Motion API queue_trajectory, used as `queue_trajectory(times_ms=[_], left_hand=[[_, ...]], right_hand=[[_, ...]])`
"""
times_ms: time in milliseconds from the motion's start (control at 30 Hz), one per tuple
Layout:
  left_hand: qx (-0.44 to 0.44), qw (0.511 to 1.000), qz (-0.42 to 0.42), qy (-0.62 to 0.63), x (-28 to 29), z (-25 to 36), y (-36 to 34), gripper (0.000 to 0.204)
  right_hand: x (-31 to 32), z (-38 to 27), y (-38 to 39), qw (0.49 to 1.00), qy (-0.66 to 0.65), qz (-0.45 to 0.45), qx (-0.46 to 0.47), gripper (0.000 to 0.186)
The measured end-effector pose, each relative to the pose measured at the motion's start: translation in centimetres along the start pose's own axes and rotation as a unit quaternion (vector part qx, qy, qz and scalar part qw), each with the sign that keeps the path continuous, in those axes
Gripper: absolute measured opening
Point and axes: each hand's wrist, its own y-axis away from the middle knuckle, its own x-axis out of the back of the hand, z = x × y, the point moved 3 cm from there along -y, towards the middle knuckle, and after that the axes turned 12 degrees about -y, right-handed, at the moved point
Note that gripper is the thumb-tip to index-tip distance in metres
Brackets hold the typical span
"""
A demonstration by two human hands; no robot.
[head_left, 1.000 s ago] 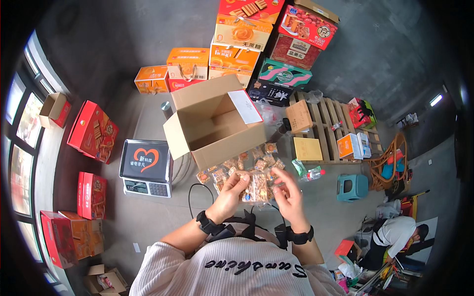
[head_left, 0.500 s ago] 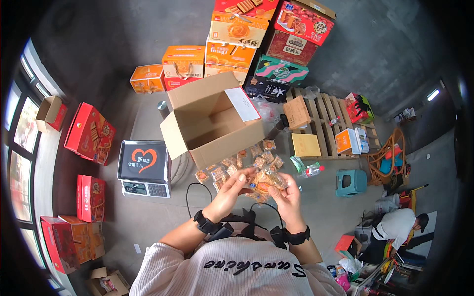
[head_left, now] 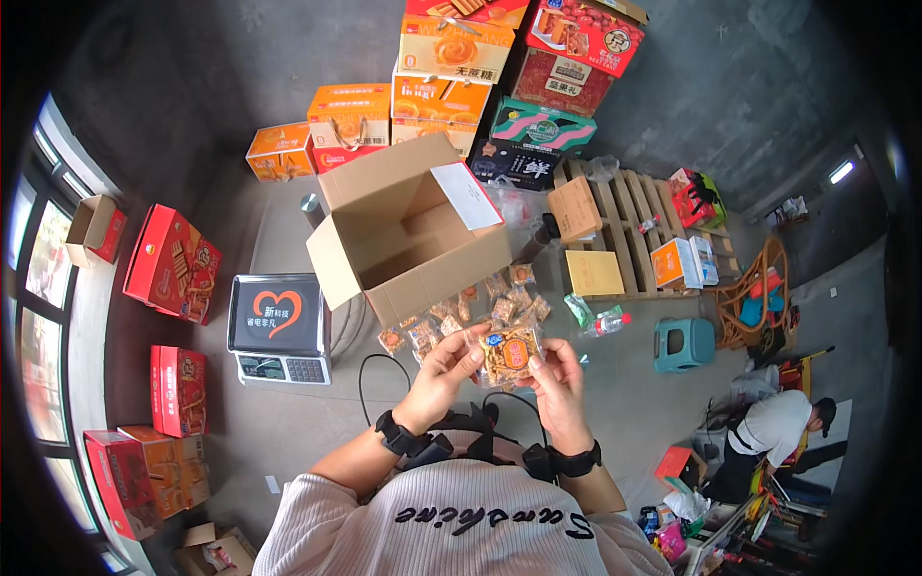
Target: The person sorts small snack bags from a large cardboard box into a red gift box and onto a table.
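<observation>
Between my two hands is a clear-wrapped snack packet [head_left: 511, 357] with an orange and blue label facing up. My left hand [head_left: 444, 376] pinches its left edge, while the fingers of my right hand [head_left: 559, 382] close on its right side. Just beyond my fingers lie several small wrapped snack pieces [head_left: 502, 309], loosely heaped. Behind the heap an open cardboard box [head_left: 444, 280] rests tilted, its flaps spread and its visible inside bare. A white sheet is attached to its right flap.
A digital scale [head_left: 279, 331] stands left of the box. Stacked gift cartons [head_left: 451, 53] rise behind it. To the right are a wooden pallet [head_left: 629, 221], a plastic bottle [head_left: 608, 323] and a blue-green stool [head_left: 683, 344]. A person [head_left: 771, 432] bends over clutter at lower right.
The packet has been turned from a tilted position so its label now faces up and lies flatter. Both hands have spread to its two sides. My view has shifted slightly.
</observation>
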Motion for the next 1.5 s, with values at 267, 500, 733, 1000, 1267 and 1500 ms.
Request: queue_trajectory(times_ms=[267,500,733,1000,1267,1500], left_hand=[[0.033,0.999,0.030,0.019,-0.1,-0.5,-0.7,0.036],[0.063,0.998,0.012,-0.013,0.0,-0.8,-0.8,0.038],[-0.016,0.996,-0.069,0.056,-1.2,-0.2,-0.5,0.044],[-0.128,0.977,-0.033,-0.166,-0.6,0.3,-0.2,0.049],[-0.093,0.992,0.007,-0.091,-0.1,0.8,0.1,0.057],[-0.020,0.998,-0.067,-0.011,-0.3,0.4,0.3,0.055]], right_hand=[[-1.0,-0.3,0.3,0.998,0.030,-0.026,-0.039,0.038],[-0.4,0.2,0.5,0.998,0.036,-0.054,0.009,0.042],[-0.4,0.1,0.8,0.994,0.045,-0.055,0.080,0.039],[-1.1,-1.2,1.6,0.905,0.374,-0.045,0.196,0.041],[-1.4,0.4,1.0,0.998,0.020,-0.022,0.046,0.037],[-1.0,1.6,0.5,0.999,0.042,-0.017,0.013,0.035]])
